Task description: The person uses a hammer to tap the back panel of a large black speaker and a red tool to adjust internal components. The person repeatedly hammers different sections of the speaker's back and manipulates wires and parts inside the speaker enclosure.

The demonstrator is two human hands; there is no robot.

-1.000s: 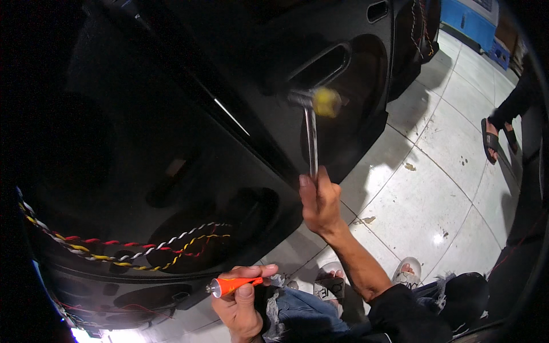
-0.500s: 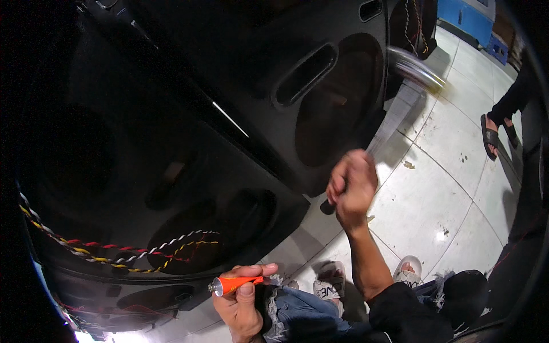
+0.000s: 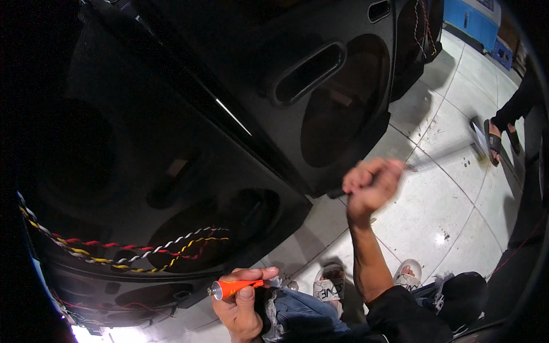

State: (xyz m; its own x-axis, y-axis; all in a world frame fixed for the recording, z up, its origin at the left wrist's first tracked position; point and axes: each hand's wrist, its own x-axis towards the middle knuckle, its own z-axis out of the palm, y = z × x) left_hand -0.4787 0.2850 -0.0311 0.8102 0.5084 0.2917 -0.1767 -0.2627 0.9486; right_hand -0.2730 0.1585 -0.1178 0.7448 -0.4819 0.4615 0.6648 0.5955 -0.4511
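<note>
Low at the front, my left hand (image 3: pixel 243 306) is closed around a small orange squeeze tube (image 3: pixel 237 288) with a bare metal nozzle end pointing left. The tube's far end is flattened between thumb and fingers. My right hand (image 3: pixel 374 186), raised and blurred, is wrapped round the dark handle of a hammer-shaped tool (image 3: pixel 443 154). Its thin shaft reaches out to the right over the floor, ending in a smeared crosswise head. Left of my hands stand large black panels (image 3: pixel 229 154) with oval recesses. Twisted red, white and yellow wires (image 3: pixel 137 257) hang from the nearest one.
White floor tiles (image 3: pixel 426 206) with dark specks spread to the right. A person's sandalled foot (image 3: pixel 493 143) stands near the tool's head in the picture. A blue box (image 3: pixel 472 26) is at the far right. My own sandalled feet (image 3: pixel 330 288) are below.
My right hand has swung the tool's head from the far panel's edge rightward and down over the tiles. My left hand still holds the tube in nearly the same place.
</note>
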